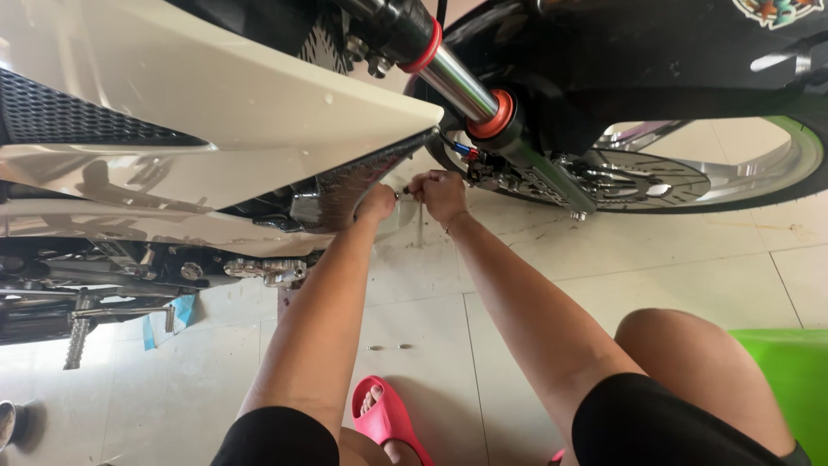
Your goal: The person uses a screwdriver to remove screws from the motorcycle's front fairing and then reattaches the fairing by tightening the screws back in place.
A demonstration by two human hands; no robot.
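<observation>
While both our hands pinch a small tool (pixel 405 190) at the fairing's (pixel 259 112) lower tip, left hand (pixel 376 204) and right hand (pixel 441 195) closed on it, the panel is not yet off (two bolts (pixel 390 347) already lie on the floor (pixel 604 276)).

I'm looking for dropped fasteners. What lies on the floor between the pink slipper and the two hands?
In the head view, two small screws lie on the pale tiles, between the pink slipper and the hands.

Small dark screwdriver-like tool (pixel 404 192), centre frame, lies roughly level between both hands, tip toward the white fairing's (pixel 216 112) lower mesh-lined edge; fairing fills upper left, glossy, tilted.
</observation>
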